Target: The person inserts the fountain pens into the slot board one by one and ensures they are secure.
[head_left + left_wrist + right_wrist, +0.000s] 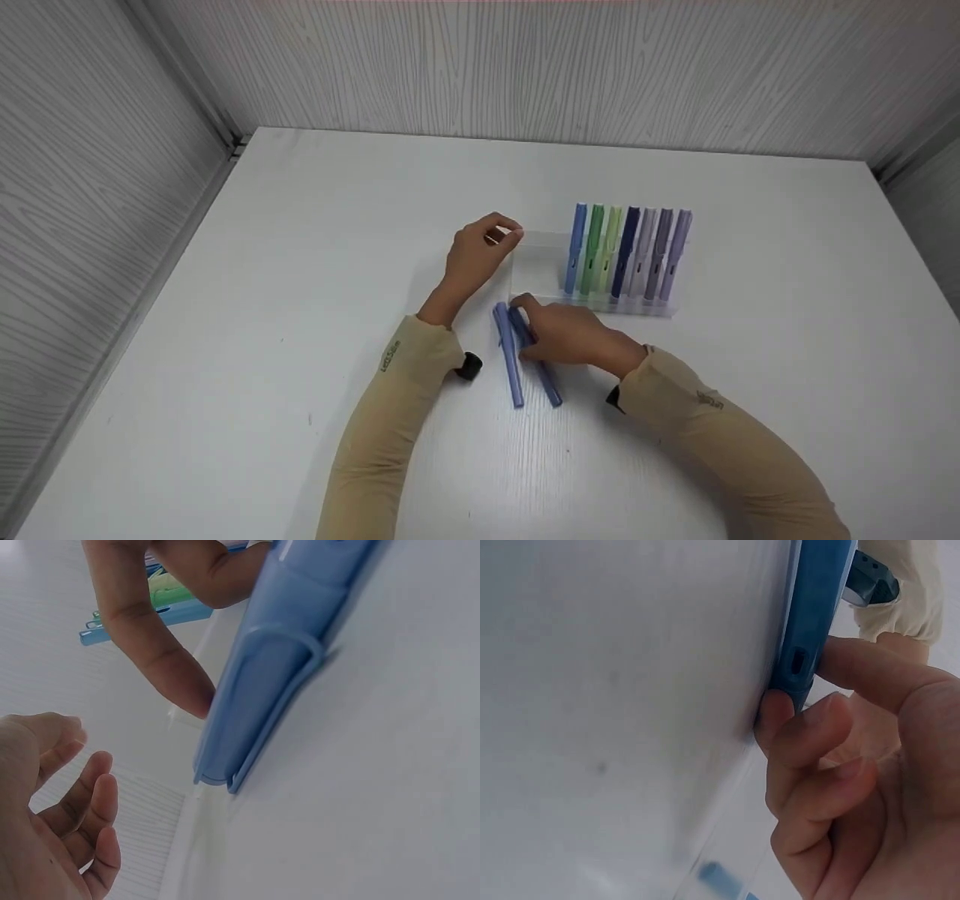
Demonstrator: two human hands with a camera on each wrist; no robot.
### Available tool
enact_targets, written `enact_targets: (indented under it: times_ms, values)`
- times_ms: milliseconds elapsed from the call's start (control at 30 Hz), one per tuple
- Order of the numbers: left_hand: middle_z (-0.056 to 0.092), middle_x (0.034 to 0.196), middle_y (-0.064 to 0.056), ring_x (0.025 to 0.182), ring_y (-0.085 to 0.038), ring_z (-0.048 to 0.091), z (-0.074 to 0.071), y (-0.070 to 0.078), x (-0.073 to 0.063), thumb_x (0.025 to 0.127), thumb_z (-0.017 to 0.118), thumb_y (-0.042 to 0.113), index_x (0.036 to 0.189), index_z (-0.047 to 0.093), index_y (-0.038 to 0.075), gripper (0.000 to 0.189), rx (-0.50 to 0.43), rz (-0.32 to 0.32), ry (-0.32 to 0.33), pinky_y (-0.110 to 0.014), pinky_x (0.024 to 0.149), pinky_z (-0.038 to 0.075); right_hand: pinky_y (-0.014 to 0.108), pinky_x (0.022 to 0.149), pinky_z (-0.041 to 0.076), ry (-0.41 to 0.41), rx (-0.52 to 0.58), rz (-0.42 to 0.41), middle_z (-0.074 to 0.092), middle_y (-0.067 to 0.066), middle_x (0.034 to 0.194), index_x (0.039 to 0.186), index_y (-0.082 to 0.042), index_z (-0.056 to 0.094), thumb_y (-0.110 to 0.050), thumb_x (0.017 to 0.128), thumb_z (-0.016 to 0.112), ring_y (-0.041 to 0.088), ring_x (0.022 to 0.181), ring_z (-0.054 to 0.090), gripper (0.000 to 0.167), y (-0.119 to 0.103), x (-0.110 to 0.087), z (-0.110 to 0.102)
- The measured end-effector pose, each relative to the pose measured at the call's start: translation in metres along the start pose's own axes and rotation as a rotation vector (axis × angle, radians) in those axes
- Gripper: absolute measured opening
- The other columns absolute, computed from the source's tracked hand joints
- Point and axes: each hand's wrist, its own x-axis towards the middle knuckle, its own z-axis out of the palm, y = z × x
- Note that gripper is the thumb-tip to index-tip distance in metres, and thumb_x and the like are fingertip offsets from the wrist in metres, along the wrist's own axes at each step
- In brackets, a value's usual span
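Note:
A clear pen rack holds several capped pens standing in a row along its right part: blue, green, yellow-green, navy and purples. At its back left corner, my left hand pinches the edge between thumb and index finger. My right hand pinches a dark blue pen lying in front of the rack. Beside it lies a lighter periwinkle pen, its clip large in the left wrist view. My right hand covers the dark pen's middle.
The white tabletop spreads around the rack. Wood-grain panels stand along the back and the left side. Black wrist cameras protrude from both sleeves, the left one close to the periwinkle pen.

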Motion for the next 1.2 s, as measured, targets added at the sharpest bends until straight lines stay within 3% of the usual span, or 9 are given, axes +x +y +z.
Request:
enact_targets:
  times_ms: [267, 700, 967, 1200]
  values:
    - [0.07, 0.092, -0.003, 0.081, -0.015, 0.063, 0.0, -0.001, 0.001, 0.093, 0.063, 0.037, 0.104, 0.071, 0.02, 0.021, -0.006, 0.007, -0.002, -0.024, 0.065, 0.046, 0.028, 0.045, 0.033, 0.002, -0.013, 0.006, 0.049, 0.0, 0.066, 0.147, -0.016, 0.031, -0.027, 0.087, 0.07, 0.014, 0.054, 0.045, 0.072, 0.001, 0.003, 0.001]
    - [0.071, 0.092, -0.004, 0.081, -0.016, 0.064, 0.0, 0.001, -0.001, 0.094, 0.062, 0.037, 0.105, 0.07, 0.019, 0.022, 0.026, 0.021, -0.001, -0.023, 0.064, 0.045, 0.026, 0.048, 0.034, 0.096, 0.018, -0.151, 0.057, 0.0, 0.074, 0.147, -0.021, 0.033, -0.018, 0.086, 0.064, 0.01, 0.054, 0.043, 0.068, 0.011, -0.009, -0.006]
    - [0.072, 0.095, -0.004, 0.082, -0.017, 0.064, -0.001, 0.002, -0.002, 0.094, 0.062, 0.036, 0.106, 0.07, 0.018, 0.022, 0.023, 0.019, -0.003, -0.024, 0.066, 0.047, 0.027, 0.055, 0.042, 0.096, 0.107, -0.1, 0.063, 0.003, 0.09, 0.149, -0.027, 0.033, -0.017, 0.087, 0.064, 0.014, 0.06, 0.049, 0.069, 0.014, -0.018, -0.014]
    - [0.071, 0.093, -0.004, 0.081, -0.016, 0.064, -0.001, 0.002, -0.001, 0.094, 0.063, 0.035, 0.105, 0.07, 0.019, 0.022, 0.014, 0.018, -0.004, -0.023, 0.065, 0.046, 0.027, 0.053, 0.044, 0.127, 0.138, -0.13, 0.064, 0.006, 0.094, 0.15, -0.028, 0.031, -0.015, 0.087, 0.065, 0.013, 0.055, 0.048, 0.072, 0.018, -0.026, -0.023]
